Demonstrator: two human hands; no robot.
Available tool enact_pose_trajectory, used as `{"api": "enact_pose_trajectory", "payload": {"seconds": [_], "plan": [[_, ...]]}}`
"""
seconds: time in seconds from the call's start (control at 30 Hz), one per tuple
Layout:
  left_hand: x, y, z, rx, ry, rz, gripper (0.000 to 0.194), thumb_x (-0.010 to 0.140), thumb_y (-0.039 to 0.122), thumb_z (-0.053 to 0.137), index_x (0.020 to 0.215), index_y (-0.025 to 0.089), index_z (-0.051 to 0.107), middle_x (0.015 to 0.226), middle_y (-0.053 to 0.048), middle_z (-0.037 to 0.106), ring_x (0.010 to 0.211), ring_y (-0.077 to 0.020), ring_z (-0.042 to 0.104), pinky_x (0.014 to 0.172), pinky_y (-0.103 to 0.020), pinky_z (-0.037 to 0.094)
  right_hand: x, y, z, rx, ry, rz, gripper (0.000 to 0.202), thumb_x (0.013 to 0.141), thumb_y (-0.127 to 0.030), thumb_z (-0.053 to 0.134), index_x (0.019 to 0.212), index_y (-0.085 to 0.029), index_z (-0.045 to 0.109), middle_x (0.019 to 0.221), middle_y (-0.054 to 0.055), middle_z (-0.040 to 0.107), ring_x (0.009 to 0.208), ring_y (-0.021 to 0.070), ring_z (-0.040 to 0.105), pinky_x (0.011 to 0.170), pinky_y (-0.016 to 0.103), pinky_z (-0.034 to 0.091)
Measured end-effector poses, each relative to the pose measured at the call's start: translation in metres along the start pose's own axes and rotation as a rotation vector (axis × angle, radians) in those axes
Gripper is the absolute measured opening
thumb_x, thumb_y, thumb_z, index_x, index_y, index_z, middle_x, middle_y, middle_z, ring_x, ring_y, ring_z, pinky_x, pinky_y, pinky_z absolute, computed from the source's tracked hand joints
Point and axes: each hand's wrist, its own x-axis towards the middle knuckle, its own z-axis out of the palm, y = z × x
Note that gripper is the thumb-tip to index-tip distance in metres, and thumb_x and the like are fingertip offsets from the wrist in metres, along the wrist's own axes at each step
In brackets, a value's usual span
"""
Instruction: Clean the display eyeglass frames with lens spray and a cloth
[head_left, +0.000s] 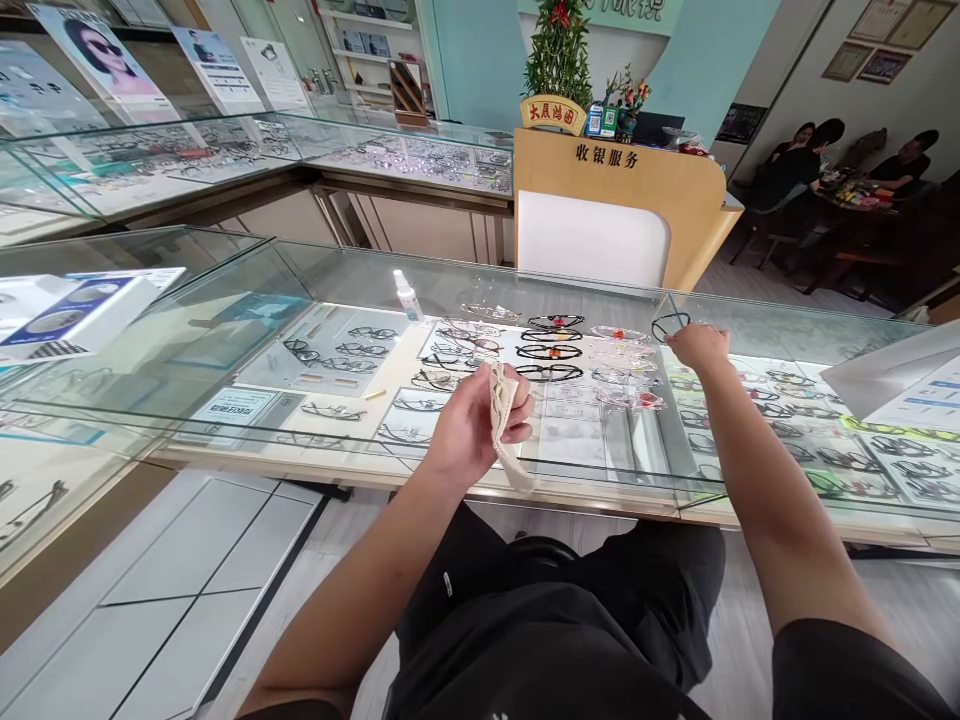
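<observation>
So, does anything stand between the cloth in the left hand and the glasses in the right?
Nothing visible blocks cloth from glasses: the spectacle rows lie low, the spray bottle stands left of both.

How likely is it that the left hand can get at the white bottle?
Probably yes: the bottle stands beyond the left hand, with nothing tall between them. But the cloth in its grip may hinder taking it.

Glass counter [442, 283]: clear, smooth, glossy. Above it: woven-looking cloth [500, 415], matt, soft; eyeglass frame [657, 327], smooth, plastic or metal unclear. Towards its far edge: bottle [407, 297], smooth plastic. Beyond it: desk [686, 190], wood-look, smooth, with smooth panel [592, 240].
</observation>
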Motion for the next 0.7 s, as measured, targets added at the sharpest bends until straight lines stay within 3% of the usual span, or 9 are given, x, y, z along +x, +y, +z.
{"api": "enact_pose_trajectory", "payload": {"seconds": [0.07,0.17,0.3,0.37,0.43,0.53,0.6,0.7], "plan": [[0.000,-0.001,-0.001,0.018,-0.064,0.003,0.064,0.075,0.061,0.099,0.079,0.020,0.050,0.074,0.006,0.034,0.061,-0.0074,0.032,0.046,-0.015,0.031,-0.002,0.000,-0.003,0.032,-0.008,0.005,0.046,0.109,-0.047,0.053,0.086,-0.017,0.078,0.099,0.018,0.077,0.114,0.0361,0.067,0.111,0.053,0.038],[-0.001,-0.002,-0.003,0.041,-0.112,-0.002,0.064,0.072,0.046,0.103,0.082,0.021,0.045,0.076,0.007,0.032,0.061,-0.0065,0.027,0.046,-0.014,0.028,-0.008,-0.001,-0.011,0.084,0.007,0.006,0.040,0.104,-0.048,0.060,0.086,-0.018,0.078,0.095,0.017,0.077,0.109,0.0366,0.068,0.109,0.055,0.040],[-0.001,-0.003,-0.001,0.017,-0.099,-0.011,0.051,0.075,0.033,0.096,0.086,0.021,0.048,0.076,0.006,0.033,0.061,-0.0063,0.029,0.047,-0.014,0.026,-0.045,-0.013,-0.039,0.152,0.172,-0.020,0.041,0.103,-0.054,0.062,0.111,-0.017,0.077,0.127,0.020,0.077,0.127,0.0400,0.064,0.112,0.058,0.039],[0.002,-0.006,0.001,-0.001,-0.075,0.002,0.043,0.076,0.036,0.091,0.093,0.021,0.054,0.078,0.005,0.039,0.061,-0.0070,0.034,0.048,-0.015,0.027,-0.088,-0.030,-0.056,0.397,0.218,-0.182,0.042,0.105,-0.059,0.060,0.105,-0.021,0.076,0.111,0.012,0.081,0.106,0.0316,0.069,0.099,0.048,0.046],[0.007,-0.013,0.002,0.010,-0.045,0.034,0.043,0.076,0.037,0.086,0.103,0.023,0.056,0.081,0.003,0.047,0.062,-0.0083,0.040,0.050,-0.016,0.030,-0.141,-0.054,-0.068,0.774,0.065,-0.552,0.048,0.104,-0.068,0.061,0.097,-0.023,0.076,0.095,0.007,0.079,0.089,0.0252,0.069,0.084,0.040,0.049],[0.016,-0.026,0.002,0.083,0.004,0.137,0.046,0.075,0.037,0.083,0.108,0.026,0.053,0.085,0.002,0.056,0.065,-0.0112,0.049,0.053,-0.019,0.037,-0.216,-0.093,-0.074,1.050,-0.162,-0.887,0.041,0.101,-0.065,0.071,0.097,-0.025,0.078,0.091,0.003,0.078,0.083,0.0204,0.067,0.077,0.036,0.050],[0.020,-0.034,0.001,0.145,0.031,0.203,0.045,0.077,0.040,0.082,0.107,0.026,0.052,0.085,0.002,0.058,0.067,-0.0131,0.054,0.055,-0.022,0.042,-0.246,-0.113,-0.071,1.145,-0.201,-0.942,0.034,0.100,-0.059,0.078,0.096,-0.025,0.076,0.088,0.001,0.076,0.078,0.0171,0.064,0.075,0.034,0.049],[0.021,-0.038,0.002,0.198,0.045,0.206,0.043,0.078,0.043,0.081,0.102,0.024,0.051,0.082,0.003,0.058,0.068,-0.0151,0.060,0.058,-0.026,0.048,-0.259,-0.128,-0.064,1.268,-0.187,-0.916,0.029,0.101,-0.052,0.078,0.095,-0.024,0.073,0.080,-0.001,0.075,0.074,0.0153,0.063,0.074,0.033,0.049]]}}
